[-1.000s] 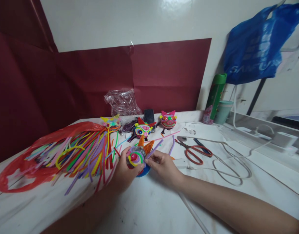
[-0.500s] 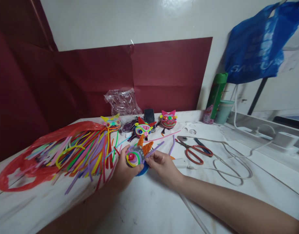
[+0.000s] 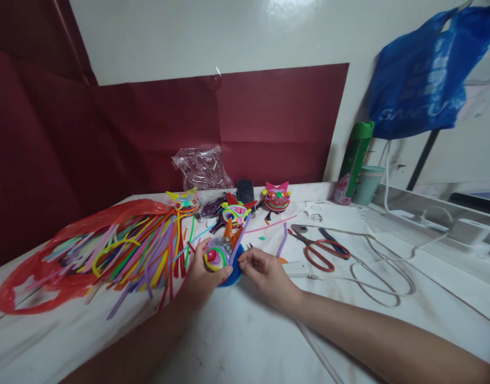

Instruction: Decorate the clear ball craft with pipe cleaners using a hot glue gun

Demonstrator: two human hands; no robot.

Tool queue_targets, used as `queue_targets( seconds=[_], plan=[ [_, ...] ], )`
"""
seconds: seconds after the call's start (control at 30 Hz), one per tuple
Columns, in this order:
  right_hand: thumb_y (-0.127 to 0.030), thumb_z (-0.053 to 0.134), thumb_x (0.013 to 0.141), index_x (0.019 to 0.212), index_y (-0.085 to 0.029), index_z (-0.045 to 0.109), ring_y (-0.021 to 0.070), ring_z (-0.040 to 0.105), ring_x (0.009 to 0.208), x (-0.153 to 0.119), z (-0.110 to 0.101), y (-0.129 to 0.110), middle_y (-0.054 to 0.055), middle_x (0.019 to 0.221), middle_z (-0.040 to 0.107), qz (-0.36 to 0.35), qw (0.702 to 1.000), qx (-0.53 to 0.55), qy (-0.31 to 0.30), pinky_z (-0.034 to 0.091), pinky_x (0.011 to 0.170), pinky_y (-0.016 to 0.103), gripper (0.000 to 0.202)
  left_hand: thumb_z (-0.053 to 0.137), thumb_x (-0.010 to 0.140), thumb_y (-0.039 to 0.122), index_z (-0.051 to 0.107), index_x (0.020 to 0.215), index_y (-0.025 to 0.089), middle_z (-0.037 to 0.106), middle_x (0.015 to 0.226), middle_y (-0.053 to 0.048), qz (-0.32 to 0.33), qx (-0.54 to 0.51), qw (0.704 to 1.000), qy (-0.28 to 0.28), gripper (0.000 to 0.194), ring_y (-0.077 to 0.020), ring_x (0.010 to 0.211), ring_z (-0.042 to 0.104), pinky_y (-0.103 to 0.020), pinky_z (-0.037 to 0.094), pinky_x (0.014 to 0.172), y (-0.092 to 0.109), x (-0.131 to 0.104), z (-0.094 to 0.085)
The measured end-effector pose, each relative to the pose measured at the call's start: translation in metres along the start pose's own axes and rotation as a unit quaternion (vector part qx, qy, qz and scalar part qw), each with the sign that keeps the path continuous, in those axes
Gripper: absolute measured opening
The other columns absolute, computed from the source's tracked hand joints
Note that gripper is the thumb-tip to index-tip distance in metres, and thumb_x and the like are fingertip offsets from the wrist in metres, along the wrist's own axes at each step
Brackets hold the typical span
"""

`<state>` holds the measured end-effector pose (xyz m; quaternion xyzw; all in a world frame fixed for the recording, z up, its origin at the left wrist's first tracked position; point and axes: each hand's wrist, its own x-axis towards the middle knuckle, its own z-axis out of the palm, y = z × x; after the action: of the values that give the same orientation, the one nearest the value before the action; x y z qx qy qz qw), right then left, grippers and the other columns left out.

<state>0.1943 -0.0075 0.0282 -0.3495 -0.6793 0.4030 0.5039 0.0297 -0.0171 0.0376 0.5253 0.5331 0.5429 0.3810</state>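
Two hands: both work low over the surface, close together at its middle.
Left hand: closed round the near side of the horned craft head, thumb in front, fingers behind.
Right hand: thumb and forefinger drawn narrow beside the blue backing; whether they pinch anything, I cannot tell.
Horned craft head: in the left hand, red nose tilted toward the person's left, orange horns up.
Purple stem: slants upward along the head's right side, its upper end free.
Good handling: the left grip should steady the head without squashing the coloured coils; the right fingertips would do best guiding the stem from its lower end, pressing short stretches flush to the edge, clear of the horns.
Arms: both reach in from the near edge, the right forearm long and slanting, wrist low, palm turned inward; the left wrist sits lower, beneath the head.
Right of the hands: a white corded tool, then red-handled scissors, blades open.
Left of the hands: loose coloured stems spilling from a red plastic bag.
Behind: three decorated heads, yellow-eared, red-horned and pink-eared, near a phone.
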Motion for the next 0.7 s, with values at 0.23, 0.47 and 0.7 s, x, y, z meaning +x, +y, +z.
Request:
queue_targets(
  seconds=[0.23,0.47,0.7],
  plan=[
    [-0.035,0.06,0.071,0.069,-0.019,0.052,0.0107,0.042,0.056,0.004,0.002,0.001,-0.005,0.06,0.046,0.03,0.997,0.069,0.007,0.036,0.055,0.024,0.018,0.074,0.051,0.025,0.043,0.125,0.018,0.052,0.123,-0.014,0.158,0.157,0.971,0.09,0.081,-0.0306,0.113,0.054,-0.044,0.045,0.095,-0.008,-0.001,0.003],
    [-0.033,0.058,0.071,0.062,-0.02,0.047,0.0102,0.039,0.054,0.0,0.004,0.002,-0.005,0.057,0.043,0.033,0.999,0.026,0.031,0.034,0.053,0.023,0.019,0.074,0.054,0.023,0.046,0.124,0.016,0.054,0.12,-0.015,0.302,0.253,0.909,0.138,0.075,-0.0318,0.117,0.051,-0.046,0.042,0.099,-0.015,-0.001,0.007],
    [-0.028,0.051,0.082,0.073,-0.018,0.061,0.0145,0.054,0.062,-0.003,-0.003,-0.006,0.001,0.065,0.06,-0.045,0.995,-0.088,0.01,0.043,0.06,0.026,0.017,0.079,0.049,0.024,0.046,0.125,0.018,0.052,0.125,-0.015,0.18,0.175,0.961,0.111,0.082,-0.0325,0.118,0.05,-0.044,0.039,0.101,-0.008,-0.002,0.005]
  ],
)
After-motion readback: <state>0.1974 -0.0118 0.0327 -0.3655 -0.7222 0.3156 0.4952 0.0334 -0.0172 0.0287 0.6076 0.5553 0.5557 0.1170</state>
